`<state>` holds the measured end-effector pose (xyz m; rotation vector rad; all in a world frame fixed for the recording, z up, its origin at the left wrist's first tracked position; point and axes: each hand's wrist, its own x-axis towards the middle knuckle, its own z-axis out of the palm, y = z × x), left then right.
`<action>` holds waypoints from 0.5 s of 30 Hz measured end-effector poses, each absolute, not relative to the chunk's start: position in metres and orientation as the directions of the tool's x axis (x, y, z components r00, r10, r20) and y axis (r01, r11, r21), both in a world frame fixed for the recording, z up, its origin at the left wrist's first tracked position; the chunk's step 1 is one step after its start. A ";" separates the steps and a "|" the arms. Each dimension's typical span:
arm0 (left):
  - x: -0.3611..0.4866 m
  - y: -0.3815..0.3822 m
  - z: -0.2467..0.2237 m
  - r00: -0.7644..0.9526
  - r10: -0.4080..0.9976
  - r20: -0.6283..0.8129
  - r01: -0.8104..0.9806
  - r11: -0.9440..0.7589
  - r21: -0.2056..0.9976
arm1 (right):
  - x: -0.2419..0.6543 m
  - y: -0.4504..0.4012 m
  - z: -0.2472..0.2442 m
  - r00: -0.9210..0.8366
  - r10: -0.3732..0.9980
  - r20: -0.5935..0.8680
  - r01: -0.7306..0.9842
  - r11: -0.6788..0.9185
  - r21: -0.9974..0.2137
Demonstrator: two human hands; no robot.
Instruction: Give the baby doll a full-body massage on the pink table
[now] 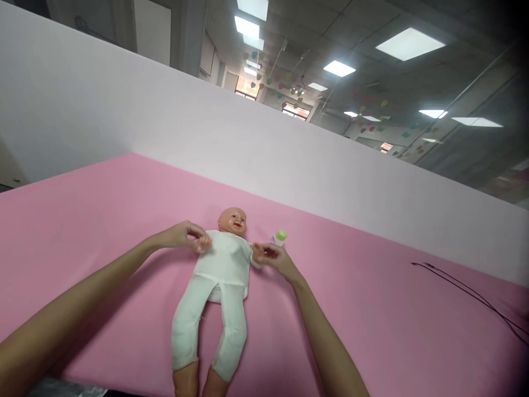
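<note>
A baby doll (pixel 225 259) with a white cloth body lies on its back on the pink surface, head away from me and feet at the near edge. My left hand (pixel 181 235) is closed on the doll's hand (pixel 204 242) at the left of the picture. On the other side, my right hand (pixel 279 259) grips the doll's other hand (pixel 258 253) between thumb and fingers. Just beyond my right hand stands a small white bottle (pixel 278 239) with a green cap, its lower part hidden.
A pink tabletop (pixel 363 309) spreads under everything. Thin black cables (pixel 467 289) lie at the right. Along the back runs a low white partition (pixel 264 160), with a room and ceiling lights behind it. Something shiny (pixel 66 387) shows below the near left edge.
</note>
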<state>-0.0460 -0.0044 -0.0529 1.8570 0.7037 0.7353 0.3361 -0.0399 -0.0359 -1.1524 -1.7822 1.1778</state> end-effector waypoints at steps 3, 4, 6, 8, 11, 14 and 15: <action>-0.021 0.022 -0.047 0.238 0.959 0.157 0.074 -0.179 0.981 | 0.320 -0.003 -0.037 -0.058 0.985 0.160 0.185 0.168 -0.968; -0.012 0.032 -0.049 0.107 0.990 0.093 0.062 -0.100 0.993 | 0.315 0.008 -0.040 0.017 0.993 0.117 0.176 0.112 -0.978; 0.002 0.050 -0.058 -0.051 0.997 -0.065 0.071 0.069 0.995 | 0.306 0.025 -0.050 0.126 0.992 -0.014 0.190 -0.038 -0.981; 0.010 0.062 -0.067 -0.096 0.978 -0.183 0.102 0.192 0.976 | 0.301 0.033 -0.061 0.191 0.975 -0.110 0.205 -0.149 -0.967; 0.006 0.063 -0.072 -0.069 0.967 -0.246 0.105 0.253 0.962 | 0.303 0.030 -0.069 0.189 0.974 -0.125 0.183 -0.160 -0.970; -0.014 0.046 -0.064 0.087 0.986 -0.142 0.068 0.137 0.988 | 0.313 0.013 -0.057 0.085 0.994 -0.075 0.148 -0.087 -0.985; -0.023 0.038 -0.060 0.194 0.979 -0.068 0.054 0.058 0.997 | 0.319 0.004 -0.051 0.011 0.999 -0.035 0.151 -0.037 -0.988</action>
